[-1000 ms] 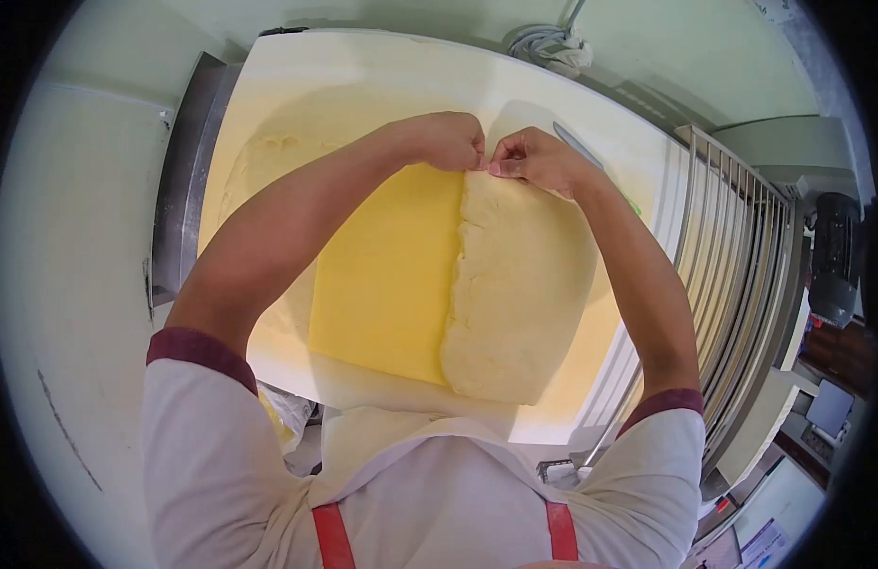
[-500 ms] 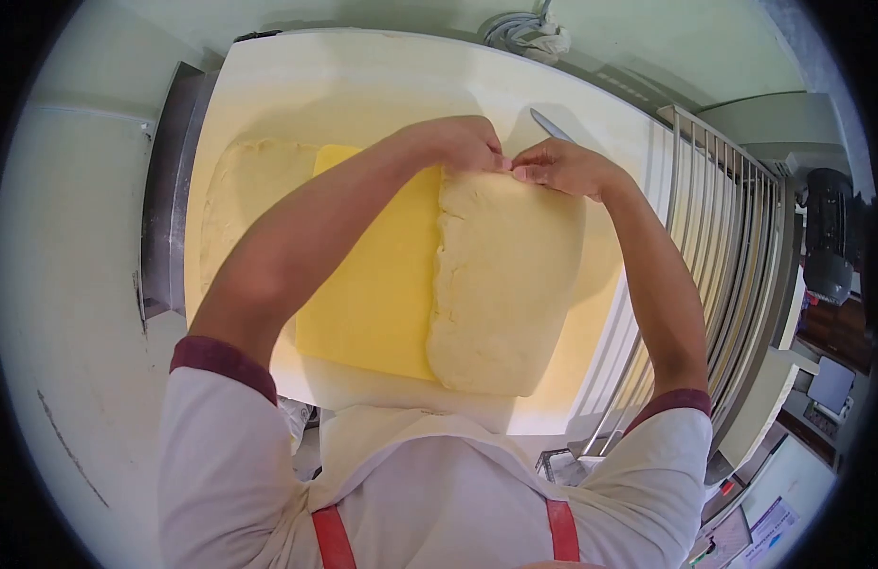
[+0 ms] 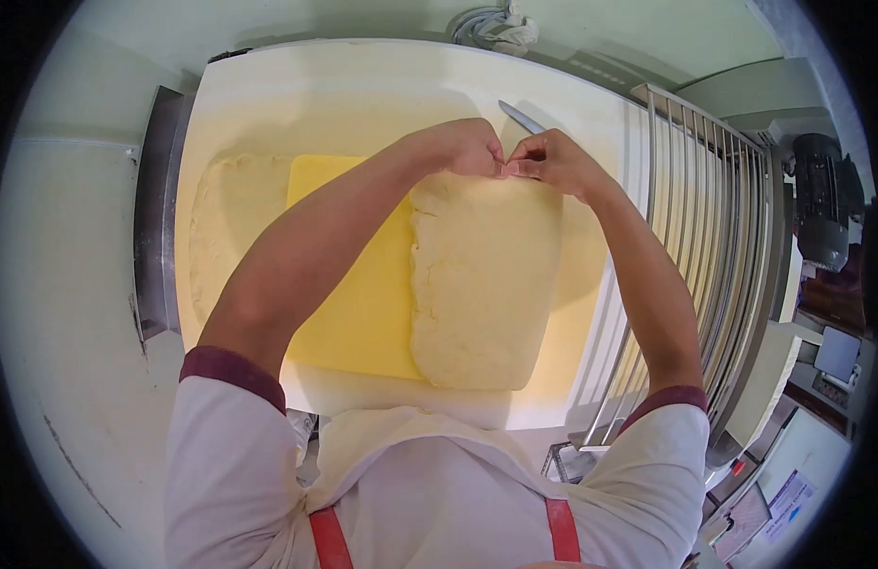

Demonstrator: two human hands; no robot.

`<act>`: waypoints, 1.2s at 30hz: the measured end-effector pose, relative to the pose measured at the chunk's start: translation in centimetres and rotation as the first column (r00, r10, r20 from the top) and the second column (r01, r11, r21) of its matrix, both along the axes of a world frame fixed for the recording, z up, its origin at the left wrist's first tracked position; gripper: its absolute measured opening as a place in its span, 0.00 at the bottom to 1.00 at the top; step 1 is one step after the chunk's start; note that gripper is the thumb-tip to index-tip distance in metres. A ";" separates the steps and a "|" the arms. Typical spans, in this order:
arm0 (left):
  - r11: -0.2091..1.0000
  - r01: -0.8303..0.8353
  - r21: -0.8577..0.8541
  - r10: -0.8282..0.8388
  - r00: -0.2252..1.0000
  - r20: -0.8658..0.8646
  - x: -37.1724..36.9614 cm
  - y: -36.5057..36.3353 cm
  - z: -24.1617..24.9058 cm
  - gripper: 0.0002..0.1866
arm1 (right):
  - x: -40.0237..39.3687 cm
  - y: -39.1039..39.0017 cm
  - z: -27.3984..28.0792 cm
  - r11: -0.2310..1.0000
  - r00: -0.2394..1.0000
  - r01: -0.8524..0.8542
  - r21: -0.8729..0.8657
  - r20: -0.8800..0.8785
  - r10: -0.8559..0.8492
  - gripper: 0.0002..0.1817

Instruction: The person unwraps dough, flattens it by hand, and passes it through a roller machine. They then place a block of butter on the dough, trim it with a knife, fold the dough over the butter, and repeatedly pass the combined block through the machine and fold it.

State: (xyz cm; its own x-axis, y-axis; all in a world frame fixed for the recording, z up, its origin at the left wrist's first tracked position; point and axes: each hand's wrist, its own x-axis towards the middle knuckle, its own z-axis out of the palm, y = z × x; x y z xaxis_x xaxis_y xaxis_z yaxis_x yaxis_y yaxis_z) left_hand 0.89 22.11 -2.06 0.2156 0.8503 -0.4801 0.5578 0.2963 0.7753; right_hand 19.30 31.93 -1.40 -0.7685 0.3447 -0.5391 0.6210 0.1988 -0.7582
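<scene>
A pale sheet of dough [image 3: 486, 294] is folded over the right part of a flat yellow slab [image 3: 358, 327] that looks like butter. More of the dough lies under and beyond the slab at the left, partly behind my left forearm. At the far edge of the folded flap, my left hand [image 3: 469, 149] pinches the dough with its fingers closed. Touching it from the right, my right hand [image 3: 555, 164] grips the same edge between thumb and fingers. A knife [image 3: 521, 118] lies just beyond my right hand, its handle end hidden behind that hand.
The dough rests on a white worktable [image 3: 316, 71] dusted yellowish. Along the right side runs a metal bar rack [image 3: 714, 218], with a dark motor [image 3: 820, 204] past it. Coiled grey hose or cable [image 3: 482, 27] sits behind the table's far edge.
Both hands have shifted a little to the right along the flap's far edge, still pinching. The whole view has swung slightly, so the table appears further left.
</scene>
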 end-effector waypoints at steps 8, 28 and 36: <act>0.998 -0.054 -0.032 0.058 0.989 0.135 0.0 -0.3 0.5 0.12 | 1.8 0.8 0.8 0.999 0.995 0.041 -0.018 0.087 -0.039 0.13; 0.989 0.012 0.147 -0.029 0.994 0.109 7.3 4.6 -2.3 0.11 | 12.8 -12.0 1.4 0.349 0.256 0.931 -0.109 -0.489 -0.834 0.14; 0.962 0.058 0.267 -0.043 0.997 -0.063 7.8 4.9 -3.7 0.09 | 14.7 -25.0 0.7 0.605 0.703 0.706 0.369 -0.472 -0.532 0.18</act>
State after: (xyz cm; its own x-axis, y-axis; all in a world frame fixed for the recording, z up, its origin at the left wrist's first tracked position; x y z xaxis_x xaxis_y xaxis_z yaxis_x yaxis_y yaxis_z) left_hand 8.72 27.05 -5.80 0.2405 0.9384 -0.2482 0.6117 0.0520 0.7894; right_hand 34.03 6.94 -0.69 -0.3452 0.9367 0.0584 0.5091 0.2391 -0.8268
